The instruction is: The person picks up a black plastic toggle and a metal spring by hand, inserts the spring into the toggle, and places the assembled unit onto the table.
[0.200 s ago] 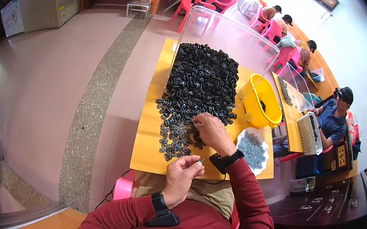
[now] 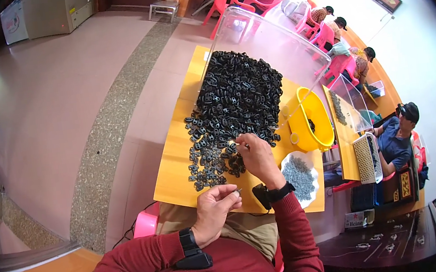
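Observation:
My left hand (image 2: 215, 206) is above my lap by the table's front edge, thumb and forefinger pinching a small dark piece whose kind is too small to tell. My right hand (image 2: 258, 155) hovers at the near side of a big heap of black two-holed plastic cord locks (image 2: 237, 96), fingers drawn together; what they hold, if anything, is hidden. More cord locks (image 2: 207, 161) lie loosely spread on the wooden tabletop (image 2: 174, 178), left of the right hand. Beside my right wrist is a white scalloped dish (image 2: 313, 167) filled with tiny grey pieces (image 2: 298, 178).
A clear plastic bin (image 2: 278, 48) tipped on its side encloses the back of the heap. The yellow tub (image 2: 326, 118) to the right holds a few black pieces. Further right, a co-worker (image 2: 394, 137) sits at another board with a white perforated basket (image 2: 366, 159).
My right hand has shifted slightly right, away from the loose cord locks. The left hand keeps its pinch in nearly the same place.

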Tool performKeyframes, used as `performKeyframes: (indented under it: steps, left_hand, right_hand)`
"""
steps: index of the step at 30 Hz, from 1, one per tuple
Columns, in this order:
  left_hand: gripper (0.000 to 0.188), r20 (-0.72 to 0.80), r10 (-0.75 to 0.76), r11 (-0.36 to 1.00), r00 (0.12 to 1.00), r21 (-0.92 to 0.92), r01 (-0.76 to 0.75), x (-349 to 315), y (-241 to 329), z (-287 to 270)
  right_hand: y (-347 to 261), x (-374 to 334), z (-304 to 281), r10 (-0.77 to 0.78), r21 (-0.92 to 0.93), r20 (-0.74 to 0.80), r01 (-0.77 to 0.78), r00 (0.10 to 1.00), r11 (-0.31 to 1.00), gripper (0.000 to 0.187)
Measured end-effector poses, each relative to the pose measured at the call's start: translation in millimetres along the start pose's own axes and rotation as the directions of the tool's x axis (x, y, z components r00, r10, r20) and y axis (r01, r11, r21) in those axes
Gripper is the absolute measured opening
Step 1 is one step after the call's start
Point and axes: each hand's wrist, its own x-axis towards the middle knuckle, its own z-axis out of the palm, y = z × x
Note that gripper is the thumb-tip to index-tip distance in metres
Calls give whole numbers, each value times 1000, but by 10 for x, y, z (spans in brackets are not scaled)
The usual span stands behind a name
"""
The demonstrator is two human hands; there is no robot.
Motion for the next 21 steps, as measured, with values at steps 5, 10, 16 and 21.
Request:
performKeyframes:
  steps: [5,10,16,21]
  left_hand:
    - [20,-8,3,1000,1000,13,-3,-10,15,13]
    - [16,-26,-3,1000,1000,9,3,-7,12,27]
    - [15,-40,-2,1000,999,-13,2,0,21,17]
    - [15,-29,1,1000,1000,-22,-1,-9,48,40]
  right_hand:
    - [-2,-8,-101,90,37,111,-94,990,995,12]
    - [-2,83,-20,-7,-69,41,10,999,998,23]
    - [-166,282,58,-21,-177,147,48,989,983,28]
    - [-50,354,100,-80,-208,174,115,982,971,22]
